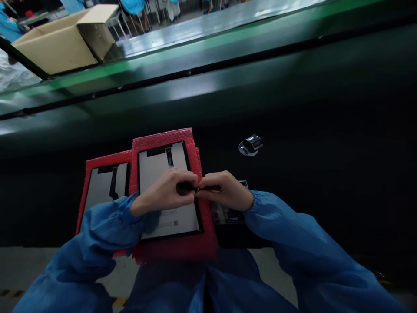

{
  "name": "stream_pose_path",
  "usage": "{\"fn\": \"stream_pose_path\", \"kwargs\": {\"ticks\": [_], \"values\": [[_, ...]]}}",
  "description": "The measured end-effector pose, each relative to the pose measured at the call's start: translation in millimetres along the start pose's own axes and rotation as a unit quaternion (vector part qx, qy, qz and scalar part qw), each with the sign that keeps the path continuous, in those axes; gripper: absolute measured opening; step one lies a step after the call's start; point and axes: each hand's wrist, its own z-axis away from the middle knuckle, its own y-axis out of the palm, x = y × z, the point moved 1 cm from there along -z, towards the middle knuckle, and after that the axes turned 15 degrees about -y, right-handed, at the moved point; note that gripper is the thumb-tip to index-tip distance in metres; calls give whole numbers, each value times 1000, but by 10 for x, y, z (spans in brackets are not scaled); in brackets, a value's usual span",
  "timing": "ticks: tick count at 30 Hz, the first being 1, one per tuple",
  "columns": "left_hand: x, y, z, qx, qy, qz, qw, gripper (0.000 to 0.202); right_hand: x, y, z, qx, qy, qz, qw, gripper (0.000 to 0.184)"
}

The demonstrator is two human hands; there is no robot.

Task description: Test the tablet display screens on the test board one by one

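My left hand (169,189) and my right hand (226,189) meet fingertip to fingertip, both closed in a pinch. What they pinch, if anything, is too small and dark to make out. Below my left hand lies a display panel (151,167) with a pale back, a black border and a dark flex cable (169,157). It rests on red bubble wrap (163,135). Partly covered by my right hand and wrist, a dark device with a pale edge (228,217) lies on the black surface.
To the left, a second display panel (97,187) lies on red wrap (107,158). A roll of glossy labels or film (252,144) sits on the dark work surface (325,152). Beyond the green-edged rail stands an open cardboard box (58,48). People in blue (133,6) are farther back.
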Motion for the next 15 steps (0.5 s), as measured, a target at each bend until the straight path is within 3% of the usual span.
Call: {"fn": "stream_pose_path", "kwargs": {"ticks": [15], "values": [[65, -14, 83, -45, 6, 7, 999, 8, 106, -50, -34, -8, -2, 36, 999, 14]]}}
